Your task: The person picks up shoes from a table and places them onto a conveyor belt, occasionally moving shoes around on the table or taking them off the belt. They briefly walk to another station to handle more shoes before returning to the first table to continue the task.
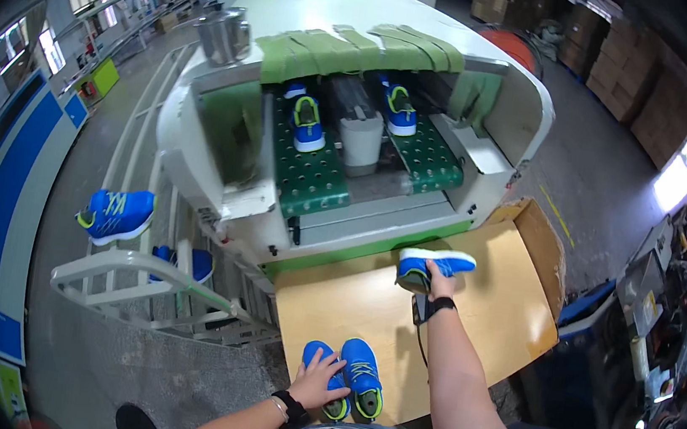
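My right hand (440, 283) is closed around the opening of a blue sneaker (458, 262) with a white sole, held sideways over the far part of a wooden board (398, 331). Near me on the board, my left hand (316, 383) lies with fingers spread over another blue sneaker (314, 350), covering much of it. Right beside it stands a matching sneaker (361, 369) with yellow-green laces, its toe pointing away from me. A black band is on each of my wrists.
Beyond the board a white machine (324, 9) has green perforated belts (305, 183) carrying several blue sneakers (309, 126) under a green strip curtain (362, 54). A white tube rack (121, 270) at left bears a blue sneaker (119, 216). Cardboard (539, 245) edges the board's right side.
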Motion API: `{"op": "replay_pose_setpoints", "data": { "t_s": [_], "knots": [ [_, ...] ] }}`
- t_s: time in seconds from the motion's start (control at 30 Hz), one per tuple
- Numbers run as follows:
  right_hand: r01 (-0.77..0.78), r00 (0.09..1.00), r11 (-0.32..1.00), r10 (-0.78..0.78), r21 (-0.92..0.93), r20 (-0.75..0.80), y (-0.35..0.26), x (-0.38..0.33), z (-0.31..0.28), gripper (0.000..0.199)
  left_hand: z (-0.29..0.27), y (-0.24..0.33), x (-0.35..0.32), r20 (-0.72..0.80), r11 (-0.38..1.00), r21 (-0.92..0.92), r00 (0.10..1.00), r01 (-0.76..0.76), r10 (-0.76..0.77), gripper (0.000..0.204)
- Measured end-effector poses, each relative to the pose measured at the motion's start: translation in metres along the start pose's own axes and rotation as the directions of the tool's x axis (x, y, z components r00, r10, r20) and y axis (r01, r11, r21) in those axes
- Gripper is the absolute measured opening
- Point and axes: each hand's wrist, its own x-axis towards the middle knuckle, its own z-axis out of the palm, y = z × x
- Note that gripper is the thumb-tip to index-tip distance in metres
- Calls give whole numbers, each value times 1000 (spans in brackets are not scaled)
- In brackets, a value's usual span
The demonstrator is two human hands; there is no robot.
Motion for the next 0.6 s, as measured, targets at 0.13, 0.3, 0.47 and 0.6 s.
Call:
{"op": "replay_pose_setpoints", "data": {
  "t_s": [0.13, 0.3, 0.47, 0.6],
  "knots": [
    [221, 975, 974, -221, -55, 17, -32, -101, -21, 84, -7, -4, -6, -24, 999, 0, 999, 47, -47, 76],
    [521, 850, 744, -408, -418, 334, -84, -198, -106, 68, -2, -6, -8, -38, 999, -16, 998, 50, -51, 76],
    [569, 794, 476, -108, -670, 598, -52, -302, -136, 65, 1, -14, -11, -29, 999, -35, 999, 21, -23, 77],
    [677, 731, 529, -407, -511, 548, 24, -323, -153, 69, -2, -8, -9, 17, 997, 74, 999, -34, 33, 73]
  ]
}}
